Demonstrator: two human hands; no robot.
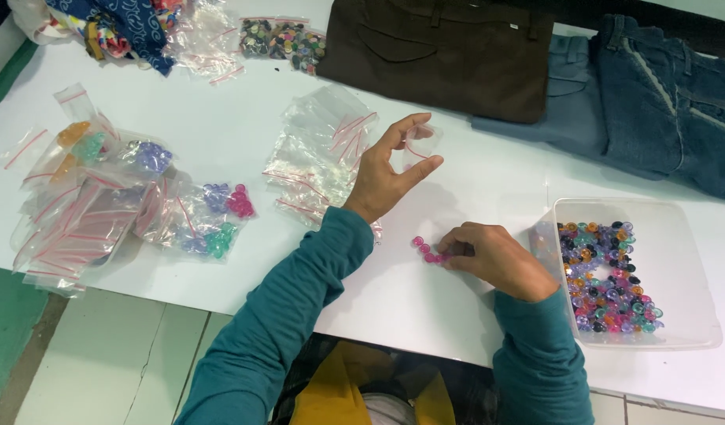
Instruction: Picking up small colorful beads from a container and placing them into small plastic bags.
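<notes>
My left hand (386, 173) is raised over the white table (221, 134), pinching a small clear zip bag (420, 143) between thumb and fingers. My right hand (494, 258) rests on the table with its fingertips on a short row of pink buttons (427, 250). Just left of my left hand lies a pile of empty clear zip bags (319, 157) with red strips. A clear plastic tub (677, 260) holding several mixed coloured buttons (606, 275) stands right of my right hand.
Filled and empty zip bags (103, 197) with coloured buttons lie at the left. Bags of dark buttons (284, 38) sit at the back. A brown garment (441, 55) and blue jeans (653, 94) lie along the far edge. Patterned cloth (118, 24) is at the back left.
</notes>
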